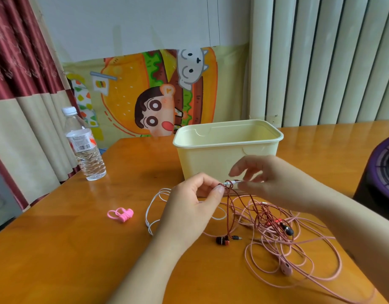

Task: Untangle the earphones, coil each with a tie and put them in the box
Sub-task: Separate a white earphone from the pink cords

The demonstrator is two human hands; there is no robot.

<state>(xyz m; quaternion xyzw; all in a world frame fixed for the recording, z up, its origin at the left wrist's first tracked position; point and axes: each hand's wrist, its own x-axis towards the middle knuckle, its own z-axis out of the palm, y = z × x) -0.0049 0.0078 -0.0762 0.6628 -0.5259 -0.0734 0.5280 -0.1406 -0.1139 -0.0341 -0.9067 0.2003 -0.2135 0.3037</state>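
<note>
A tangle of earphones lies on the orange wooden table (83, 249): a dark red braided cable (229, 207), a pink cable (299, 251) and a white cable (153, 207). My left hand (189, 207) pinches the red cable where it loops round a white plug (232, 182). My right hand (270, 178) pinches the other end of that plug, lifted just above the table. A pale yellow box (226, 148) stands open and empty right behind my hands. Pink ties (121, 213) lie to the left.
A water bottle (84, 145) stands at the table's left edge. A dark purple round object (380, 172) sits at the right edge. Red earbuds (222, 240) and a pink earbud (286, 268) rest on the table in front.
</note>
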